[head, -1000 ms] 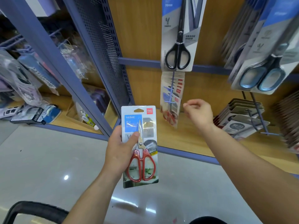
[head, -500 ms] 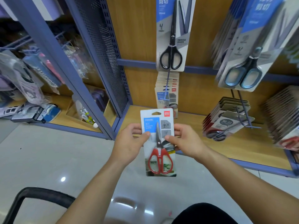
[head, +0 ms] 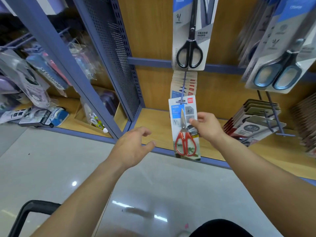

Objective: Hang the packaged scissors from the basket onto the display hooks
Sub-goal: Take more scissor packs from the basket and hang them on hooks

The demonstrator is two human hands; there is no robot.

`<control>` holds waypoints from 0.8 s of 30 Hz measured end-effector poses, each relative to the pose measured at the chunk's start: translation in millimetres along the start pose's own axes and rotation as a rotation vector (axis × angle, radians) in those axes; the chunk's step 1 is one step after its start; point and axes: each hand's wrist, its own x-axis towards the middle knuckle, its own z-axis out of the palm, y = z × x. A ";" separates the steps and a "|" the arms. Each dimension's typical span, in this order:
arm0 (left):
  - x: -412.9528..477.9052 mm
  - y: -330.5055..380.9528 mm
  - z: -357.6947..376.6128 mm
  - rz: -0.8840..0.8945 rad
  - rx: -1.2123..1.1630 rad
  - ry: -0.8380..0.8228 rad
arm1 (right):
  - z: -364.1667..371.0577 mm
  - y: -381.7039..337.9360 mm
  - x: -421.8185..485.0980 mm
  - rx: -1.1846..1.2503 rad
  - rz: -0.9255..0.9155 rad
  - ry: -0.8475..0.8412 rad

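two hands are reaching toward the shelf. the right hand is pinching the red pack by its right edge, and the pack's top is meeting the tip of the hook. a row of like packs is crowding the hook behind it. the left hand is hovering apart to the left, fingers loose, grasping nothing. black scissors are hanging just above, blue scissors to the right.

Wood rack with blue rails. Middle hook carries a stack of red-label packs, one more pack right at its tip (threaded or not, can't tell). Right hook holds grey packs. Boxes lie on the left shelf.
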 end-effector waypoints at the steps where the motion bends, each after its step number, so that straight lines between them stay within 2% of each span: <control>1: 2.1 0.3 0.7 -0.001 -0.015 0.005 | 0.3 0.5 4.4 -0.014 0.003 0.009; 11: 11.1 3.3 4.1 0.024 -0.077 0.010 | -1.3 -16.8 28.6 -0.250 0.064 0.231; 17: -20.0 -3.3 -20.0 0.008 -0.086 0.045 | -6.9 -31.3 -31.9 -0.527 -0.031 0.068; 24: -104.9 -31.8 -64.5 -0.033 -0.057 0.119 | 28.5 -119.4 -127.3 -0.938 -0.291 -0.213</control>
